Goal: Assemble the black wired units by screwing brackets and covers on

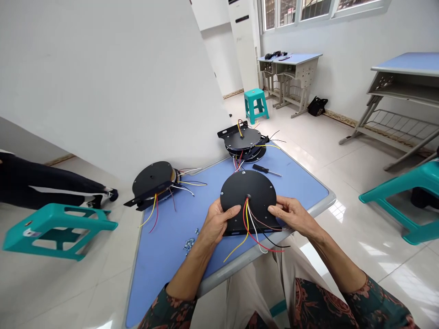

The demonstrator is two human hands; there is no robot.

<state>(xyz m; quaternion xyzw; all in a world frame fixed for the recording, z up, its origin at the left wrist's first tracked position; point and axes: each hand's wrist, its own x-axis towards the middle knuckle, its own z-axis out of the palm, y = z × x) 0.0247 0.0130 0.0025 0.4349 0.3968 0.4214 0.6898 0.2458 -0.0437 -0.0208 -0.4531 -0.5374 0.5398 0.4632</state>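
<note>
A round black metal plate with a bent flange (252, 187) is gripped between both hands at the table's near side. Red, yellow, white, brown and black wires (247, 224) come out of its centre hole and hang toward me. My left hand (219, 217) holds the left edge, thumb on top. On the opposite edge my right hand (290, 212) has its thumb on the face and its fingers underneath. Small screws show near the plate's rim. Beyond the plate lies a screwdriver (265, 170) with a black handle. Loose screws (188, 244) are piled left of my left forearm.
Similar wired black plates are stacked at the table's left (154, 178) and far end (243, 138). The blue table (154, 274) meets a white wall. Green stools stand left (58, 228), right (408, 183) and behind (255, 100). A person's legs (51, 178) show at left.
</note>
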